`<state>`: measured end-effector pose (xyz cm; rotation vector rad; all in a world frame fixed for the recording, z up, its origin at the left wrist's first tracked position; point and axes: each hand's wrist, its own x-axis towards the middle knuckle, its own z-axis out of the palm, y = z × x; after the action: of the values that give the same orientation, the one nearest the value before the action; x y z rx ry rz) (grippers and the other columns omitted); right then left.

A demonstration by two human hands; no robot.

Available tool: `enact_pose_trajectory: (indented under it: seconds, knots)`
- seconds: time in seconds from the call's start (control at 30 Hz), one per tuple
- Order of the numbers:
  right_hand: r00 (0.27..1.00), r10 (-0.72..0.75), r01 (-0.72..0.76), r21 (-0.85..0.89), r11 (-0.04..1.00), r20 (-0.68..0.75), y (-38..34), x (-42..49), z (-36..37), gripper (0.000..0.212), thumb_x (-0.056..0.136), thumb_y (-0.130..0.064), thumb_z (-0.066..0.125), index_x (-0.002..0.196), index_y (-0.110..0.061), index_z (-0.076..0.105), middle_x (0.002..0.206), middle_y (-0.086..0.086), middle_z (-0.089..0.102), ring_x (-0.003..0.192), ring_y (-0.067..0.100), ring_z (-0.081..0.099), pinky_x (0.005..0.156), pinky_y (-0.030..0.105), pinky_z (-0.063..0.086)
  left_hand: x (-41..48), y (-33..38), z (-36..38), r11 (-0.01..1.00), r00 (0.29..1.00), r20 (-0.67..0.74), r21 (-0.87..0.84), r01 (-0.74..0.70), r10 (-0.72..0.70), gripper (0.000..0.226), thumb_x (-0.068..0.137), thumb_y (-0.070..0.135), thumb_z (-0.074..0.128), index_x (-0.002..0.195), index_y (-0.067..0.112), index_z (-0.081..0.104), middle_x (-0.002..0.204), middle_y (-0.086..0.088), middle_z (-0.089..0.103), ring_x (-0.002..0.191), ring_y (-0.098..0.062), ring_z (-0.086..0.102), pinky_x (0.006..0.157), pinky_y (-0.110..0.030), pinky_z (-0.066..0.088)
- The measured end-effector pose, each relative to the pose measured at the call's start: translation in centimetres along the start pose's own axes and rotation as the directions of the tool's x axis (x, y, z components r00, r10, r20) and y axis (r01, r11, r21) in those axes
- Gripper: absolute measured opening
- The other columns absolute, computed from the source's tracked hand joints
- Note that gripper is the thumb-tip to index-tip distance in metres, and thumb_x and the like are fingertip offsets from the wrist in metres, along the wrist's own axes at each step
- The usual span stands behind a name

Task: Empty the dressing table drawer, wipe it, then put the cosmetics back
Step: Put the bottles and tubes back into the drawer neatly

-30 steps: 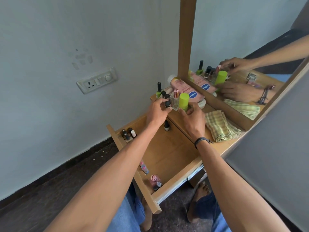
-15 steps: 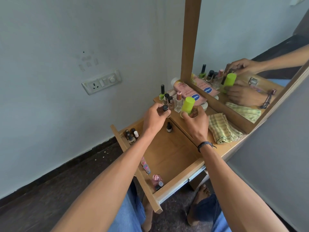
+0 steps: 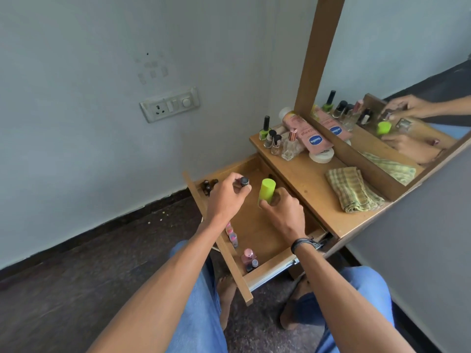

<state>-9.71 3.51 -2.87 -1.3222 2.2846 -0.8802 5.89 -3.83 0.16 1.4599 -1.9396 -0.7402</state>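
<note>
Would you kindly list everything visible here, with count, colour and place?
drawer: one, wooden, pulled open below the tabletop
green-capped bottle: one, lime, over the drawer
black-capped bottle: one, dark, over the drawer
dark bottles: a few, drawer's far left corner
pink bottles: several, along drawer's left wall
small bottles: four, green and clear, tabletop's far end
lotion tube: one, pink, beside the mirror
jar: one, white, by the tube
cloth: one, green checked, folded on tabletop
switch plate: one, white, wall
left hand: grips black-capped bottle
right hand: grips green-capped bottle
</note>
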Motion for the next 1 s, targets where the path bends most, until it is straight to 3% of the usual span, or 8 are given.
enact_pose_trajectory:
  seconds: [0.1, 0.2, 0.37, 0.6, 0.8, 1.0]
  knots:
    - [0.995, 0.098, -0.097, -0.024, 0.995, 0.033, 0.5, 0.8, 0.8, 0.040, 0.084, -0.048, 0.069, 0.109, -0.018, 0.063, 0.099, 0.011, 0.073, 0.090, 0.037, 0.069, 0.072, 0.038, 0.055, -0.4, -0.6, 0.1, 0.998, 1.000, 0.001, 0.057, -0.030, 0.030, 0.019, 0.089, 0.040, 0.071, 0.103, 0.027, 0.067, 0.096, 0.015, 0.073, 0.085, -0.007, 0.069, 0.068, -0.026, 0.053]
    - [0.987, 0.159, -0.158, -0.032, 0.987, 0.035, 0.6, 1.4, 1.5, 0.036, 0.088, -0.046, 0.066, 0.105, -0.015, 0.062, 0.098, 0.015, 0.071, 0.092, 0.041, 0.067, 0.073, 0.038, 0.050, -0.7, -1.7, 0.2, 0.999, 1.000, 0.019, 0.049, -0.017, 0.016, 0.019, 0.089, 0.037, 0.071, 0.104, 0.026, 0.067, 0.096, 0.015, 0.072, 0.085, -0.005, 0.068, 0.071, -0.026, 0.054]
    - [0.985, 0.172, -0.172, -0.062, 0.983, -0.007, 0.4, 1.7, 2.4, 0.036, 0.093, -0.044, 0.063, 0.109, -0.012, 0.062, 0.103, 0.017, 0.072, 0.095, 0.042, 0.068, 0.084, 0.042, 0.053, -0.8, -2.5, 0.0, 0.997, 0.999, 0.026, -0.073, 0.027, -0.025, 0.019, 0.088, 0.028, 0.075, 0.105, 0.022, 0.068, 0.091, 0.016, 0.069, 0.082, 0.001, 0.067, 0.078, -0.024, 0.055]
    - [0.977, 0.205, -0.212, -0.126, 0.969, -0.063, -0.3, 2.4, 2.3, 0.038, 0.097, -0.042, 0.060, 0.101, -0.005, 0.069, 0.098, 0.019, 0.072, 0.092, 0.043, 0.068, 0.079, 0.041, 0.051, -1.0, -2.8, 0.0, 0.998, 1.000, 0.025, -0.065, 0.012, -0.010, 0.020, 0.091, 0.031, 0.072, 0.108, 0.022, 0.068, 0.098, 0.014, 0.070, 0.084, 0.000, 0.066, 0.070, -0.011, 0.049]
    - [0.958, 0.280, -0.284, -0.078, 0.956, -0.055, 0.2, 2.1, 2.4, 0.045, 0.094, -0.051, 0.059, 0.080, -0.010, 0.070, 0.079, 0.011, 0.071, 0.074, 0.034, 0.069, 0.070, 0.036, 0.055, -0.9, -3.3, 0.2, 0.999, 0.999, 0.026, -0.045, -0.019, 0.020, 0.017, 0.093, 0.029, 0.071, 0.108, 0.022, 0.069, 0.099, 0.012, 0.074, 0.086, -0.001, 0.068, 0.075, -0.020, 0.057]
    - [0.970, 0.242, -0.243, -0.026, 0.970, -0.023, -0.8, 0.6, 2.0, 0.027, 0.095, -0.038, 0.062, 0.084, -0.015, 0.072, 0.083, 0.007, 0.071, 0.081, 0.035, 0.069, 0.072, 0.032, 0.049, -0.8, -3.3, 0.3, 0.999, 0.998, 0.061, -0.043, -0.016, 0.019, 0.019, 0.097, 0.027, 0.067, 0.116, 0.022, 0.068, 0.102, 0.006, 0.076, 0.093, -0.009, 0.071, 0.079, -0.028, 0.060]
